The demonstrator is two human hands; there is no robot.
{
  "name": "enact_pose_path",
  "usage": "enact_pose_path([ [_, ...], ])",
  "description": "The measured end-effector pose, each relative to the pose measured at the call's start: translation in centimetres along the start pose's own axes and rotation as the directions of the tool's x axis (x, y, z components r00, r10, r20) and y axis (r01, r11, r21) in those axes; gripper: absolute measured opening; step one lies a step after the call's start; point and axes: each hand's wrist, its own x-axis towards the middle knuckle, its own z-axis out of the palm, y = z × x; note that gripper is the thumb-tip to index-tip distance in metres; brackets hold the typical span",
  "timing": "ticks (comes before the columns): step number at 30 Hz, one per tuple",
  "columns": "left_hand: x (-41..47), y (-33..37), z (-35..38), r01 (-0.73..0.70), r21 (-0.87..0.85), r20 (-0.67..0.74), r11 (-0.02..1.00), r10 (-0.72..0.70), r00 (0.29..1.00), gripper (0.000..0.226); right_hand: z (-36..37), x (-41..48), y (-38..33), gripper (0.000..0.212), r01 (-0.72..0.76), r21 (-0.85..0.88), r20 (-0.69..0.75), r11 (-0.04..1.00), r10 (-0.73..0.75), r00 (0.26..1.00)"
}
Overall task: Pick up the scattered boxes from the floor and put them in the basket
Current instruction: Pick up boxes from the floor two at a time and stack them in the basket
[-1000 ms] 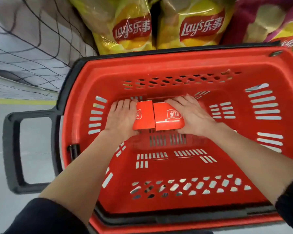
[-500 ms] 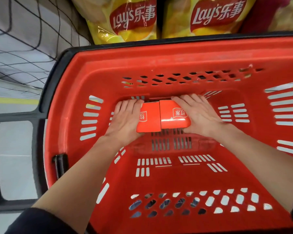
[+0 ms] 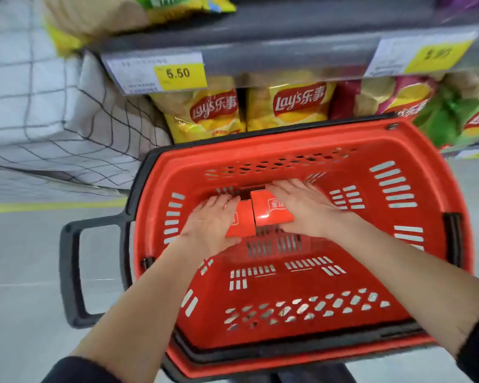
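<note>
Two small red boxes lie side by side on the floor of the red plastic basket (image 3: 432, 244), near its far wall. My left hand (image 3: 210, 225) rests on the left box (image 3: 242, 223), thumb under its near edge. The right box (image 3: 271, 211) shows a white label, and my right hand (image 3: 307, 208) lies flat over its right side. Both hands touch the boxes; whether the fingers grip them is unclear.
The basket stands on a grey floor with a black handle (image 3: 72, 272) at its left. Behind it a shelf holds yellow Lay's chip bags (image 3: 288, 106) and a yellow price tag (image 3: 177, 74). A white checked cloth bundle (image 3: 53, 120) sits at left.
The camera has pulled back and tilted up, so the shelf and price tags show. Both hands stay on the boxes; the fingers look flatter and more spread.
</note>
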Motion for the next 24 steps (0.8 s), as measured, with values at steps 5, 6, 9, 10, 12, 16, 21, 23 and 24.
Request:
enact_pose_path([
  [5,-6.8,0.8,-8.9,-0.108,0.038,0.044,0.993,0.107,0.993,0.069,-7.1,-8.2,-2.5,0.077,-0.103,0.098,-0.022,0.99,0.106,0.994],
  [6,-8.5,1.2,-10.9,-0.116,0.064,0.048,0.991,0.113,0.992,0.07,-8.8,-10.2,-3.1,0.077,-0.117,0.104,-0.037,0.988,0.121,0.992],
  [9,-13.7,2.9,-17.0,-0.129,0.113,0.013,0.985,0.128,0.992,0.072,-14.1,-16.0,-5.3,0.08,-0.164,0.148,-0.074,0.975,0.176,0.982],
  [10,-15.5,3.6,-19.2,-0.133,0.106,0.001,0.985,0.134,0.991,0.072,-16.0,-17.8,-6.0,0.081,-0.174,0.151,-0.095,0.973,0.19,0.977],
  [12,-19.0,5.1,-23.2,-0.134,0.076,-0.007,0.988,0.135,0.991,0.073,-19.9,-21.4,-7.5,0.081,-0.188,0.15,-0.135,0.971,0.209,0.969],
  [16,-24.9,8.7,-30.6,-0.164,0.048,-0.03,0.985,0.166,0.986,0.079,-27.0,-29.5,-9.8,0.072,-0.215,0.176,-0.24,0.961,0.254,0.937],
  [21,-29.6,14.3,-37.7,-0.266,0.131,-0.064,0.955,0.275,0.959,0.092,-32.1,-40.4,-10.6,0.076,-0.291,0.18,-0.294,0.94,0.334,0.896],
  [23,-31.1,17.2,-40.0,-0.308,0.145,-0.075,0.94,0.321,0.944,0.089,-33.2,-45.0,-10.6,0.077,-0.338,0.216,-0.33,0.916,0.394,0.858],
  [24,-31.8,19.0,-41.1,-0.327,0.152,-0.067,0.933,0.339,0.938,0.082,-33.4,-47.3,-10.4,0.077,-0.354,0.236,-0.35,0.905,0.418,0.838],
])
